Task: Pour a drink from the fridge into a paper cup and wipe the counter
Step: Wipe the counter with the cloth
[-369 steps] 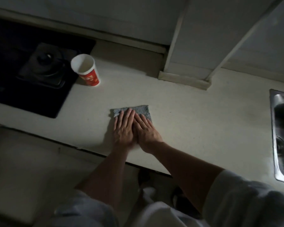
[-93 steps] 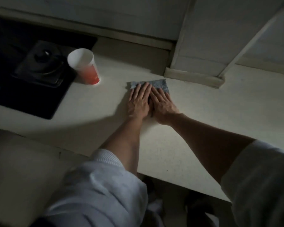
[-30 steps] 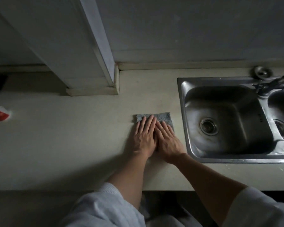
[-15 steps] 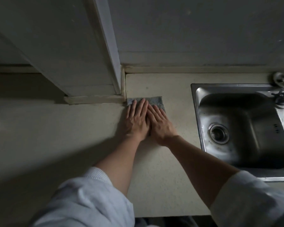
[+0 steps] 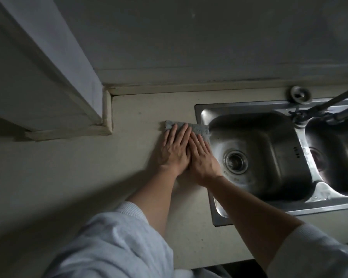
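Cloth [image 5: 197, 128] lay on the counter [image 5: 129, 157] with its right edge at the sink [image 5: 239, 106] rim, pressed under left hand [image 5: 174, 151] and right hand [image 5: 202, 159], fingers straight and gripping nothing, probably to spread wiping pressure evenly.

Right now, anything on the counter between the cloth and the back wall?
Nothing visible. Left hand and right hand press flat on the cloth; bare counter runs from its far edge to the wall. The sink borders it on the right; the pillar stands apart on the left.
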